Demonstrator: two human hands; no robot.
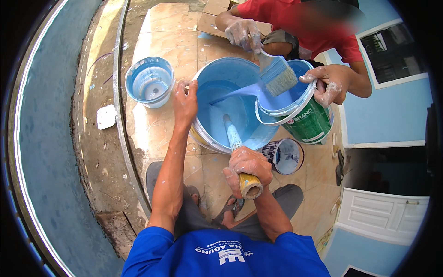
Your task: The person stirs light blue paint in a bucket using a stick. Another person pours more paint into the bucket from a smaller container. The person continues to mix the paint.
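Observation:
A large white bucket [199,134] with blue paint [230,113] inside stands in front of me. My left hand [186,99] is closed over its left rim. My right hand [249,167] is wrapped around a thick bamboo stick [234,136], whose paint-coated far end dips into the paint. Across from me, a person in a red shirt [348,48] tilts a green paint pail [308,121] over the right rim. Purplish-blue paint runs from it in a stream. The person's other hand [244,34] holds a wide paintbrush [280,79] at the pail's mouth.
A smaller clear tub [150,83] with blue residue stands left of the bucket. A small dark paint can [287,156] lies right of my right hand. Beyond are a metal floor edge [121,111], a white lid [106,117], sandals [340,168] and cardboard [213,24].

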